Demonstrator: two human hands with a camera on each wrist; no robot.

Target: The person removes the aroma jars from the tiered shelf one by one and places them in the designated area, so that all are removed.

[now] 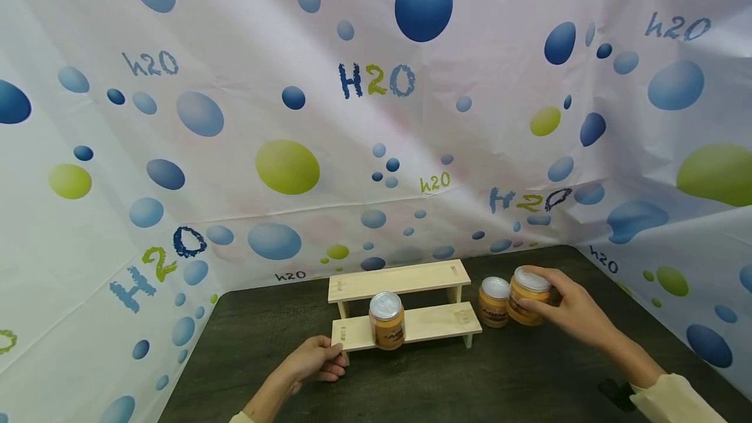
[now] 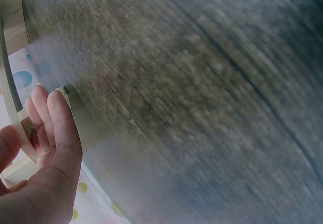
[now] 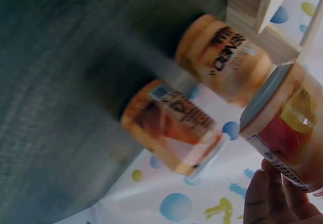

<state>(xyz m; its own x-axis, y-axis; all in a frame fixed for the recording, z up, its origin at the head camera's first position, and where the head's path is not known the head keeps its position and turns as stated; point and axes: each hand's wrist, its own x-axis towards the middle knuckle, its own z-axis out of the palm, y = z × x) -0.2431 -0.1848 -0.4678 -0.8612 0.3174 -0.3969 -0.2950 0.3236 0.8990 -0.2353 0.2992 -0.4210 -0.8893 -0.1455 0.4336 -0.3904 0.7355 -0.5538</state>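
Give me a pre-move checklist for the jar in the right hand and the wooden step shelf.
1. Right hand grips the held jar: ok.
2. Held jar's lid on: ok.
3. Left hand steadies the wooden shelf at its lower left end: ok.
4. Free room on the lower step beside the shelf jar: ok.
5. Upper step free: ok.
6. Held jar apart from the table jar: cannot tell.

pale wooden shelf, matt dark tabletop

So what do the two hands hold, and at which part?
The right hand grips an orange jar by its side, beneath the lid. The left hand holds the wooden shelf at its lower left end.
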